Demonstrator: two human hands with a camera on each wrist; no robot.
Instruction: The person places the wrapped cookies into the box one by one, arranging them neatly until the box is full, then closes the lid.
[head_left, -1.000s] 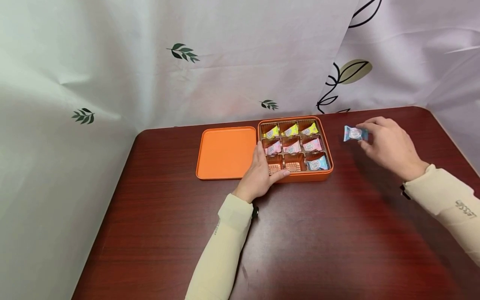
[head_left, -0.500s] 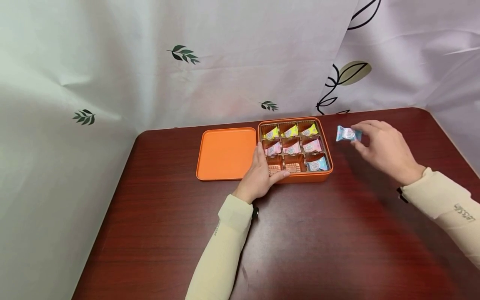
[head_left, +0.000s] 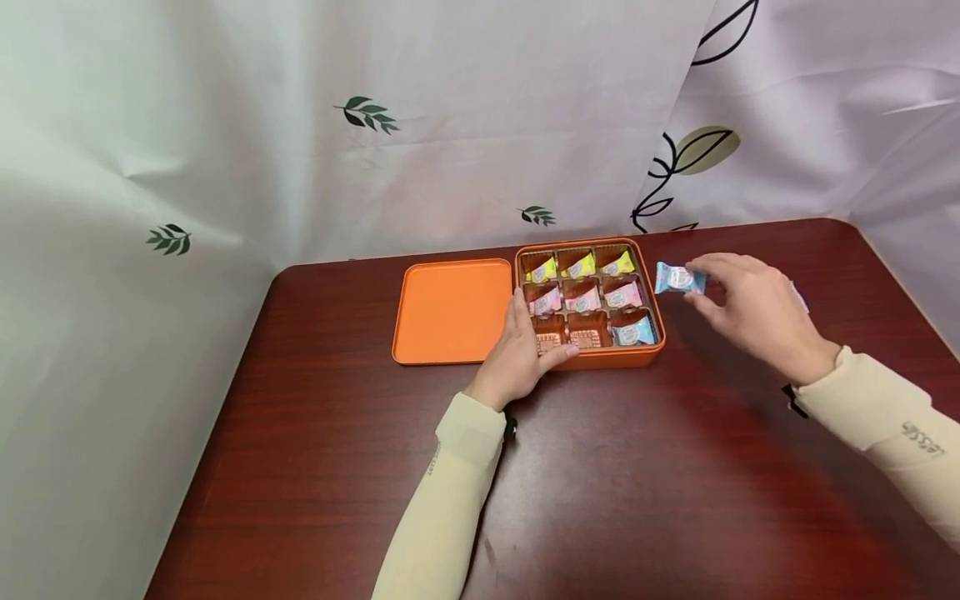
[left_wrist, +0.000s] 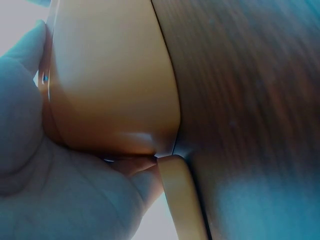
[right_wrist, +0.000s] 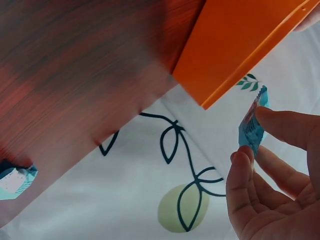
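My right hand (head_left: pixel 757 312) pinches a blue wrapped candy (head_left: pixel 679 278) between thumb and fingertips, off the table, just right of the orange box (head_left: pixel 600 358). In the right wrist view the same candy (right_wrist: pixel 253 122) is held by one end. My left hand (head_left: pixel 513 354) rests against the box's front left corner, fingers straight along its left side and thumb along the front rim. The box has a divided tray: yellow candies (head_left: pixel 579 267) at the back, pink candies (head_left: pixel 582 298) in the middle, one blue candy (head_left: pixel 633 332) at front right, two bare front compartments (head_left: pixel 586 331).
The orange lid (head_left: pixel 453 310) lies flat left of the box. Another wrapped candy (right_wrist: pixel 17 180) lies on the table at the right, mostly hidden behind my right hand in the head view. The dark red table (head_left: pixel 600 483) meets a patterned curtain (head_left: pixel 450 125) at the back.
My right hand has moved left with the blue candy, closer to the box. Part of another candy now shows behind that hand. My left hand keeps its place on the box.
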